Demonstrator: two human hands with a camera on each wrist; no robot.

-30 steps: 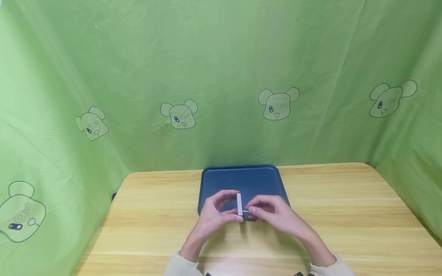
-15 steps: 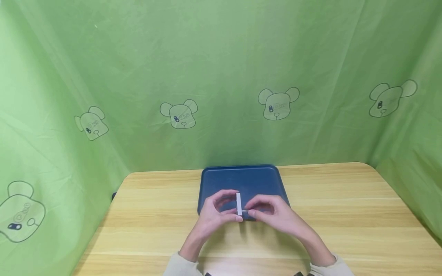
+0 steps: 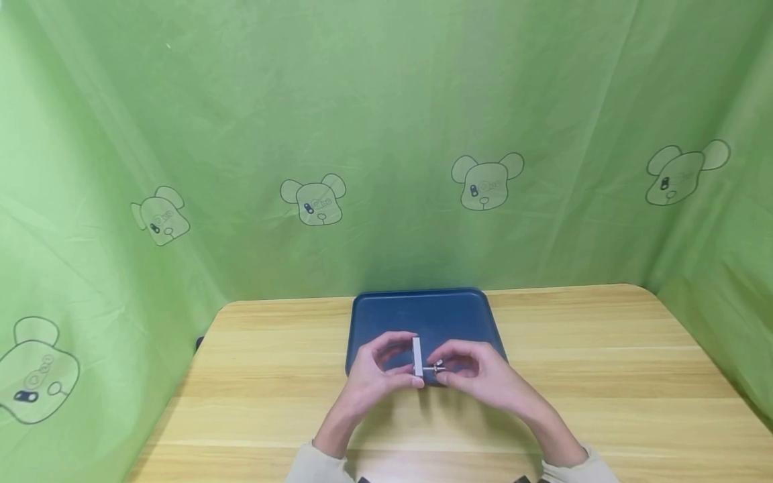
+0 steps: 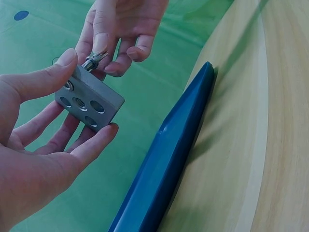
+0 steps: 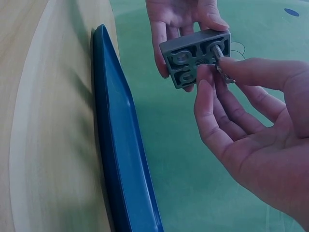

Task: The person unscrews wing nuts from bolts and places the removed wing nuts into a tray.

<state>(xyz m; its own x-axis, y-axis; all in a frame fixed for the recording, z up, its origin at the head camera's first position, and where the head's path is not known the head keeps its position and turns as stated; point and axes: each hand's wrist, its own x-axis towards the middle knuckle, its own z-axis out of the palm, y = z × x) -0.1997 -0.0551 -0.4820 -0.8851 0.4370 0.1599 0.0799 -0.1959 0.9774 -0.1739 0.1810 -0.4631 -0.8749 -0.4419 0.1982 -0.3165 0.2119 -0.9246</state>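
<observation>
Between thumb and fingers, my left hand point(image 3: 371, 372) grips a small grey rectangular block point(image 4: 91, 96) by opposite edges, above the near end of the tray. Several round holes pass through its face; the side seen in the right wrist view has recessed pockets. Through a corner hole runs a threaded bolt point(image 5: 218, 51), sticking out toward the right. My right hand point(image 3: 486, 372) has its thumb and fingers at a metal wing nut point(image 4: 100, 56) on that bolt, a short way off the block. Its other fingers are loosely bent. In the right wrist view the fingers partly cover the wing nut.
A dark blue tray point(image 3: 398, 308) lies on the light wooden table point(image 3: 574, 349), near the far edge and beneath both hands. Green cloth point(image 3: 398, 121) printed with bear heads surrounds the table at the back and sides.
The right fingers have shifted and spread slightly, so the wing nut, earlier covered by them, now shows in the head view. The left hand and block have hardly moved.
</observation>
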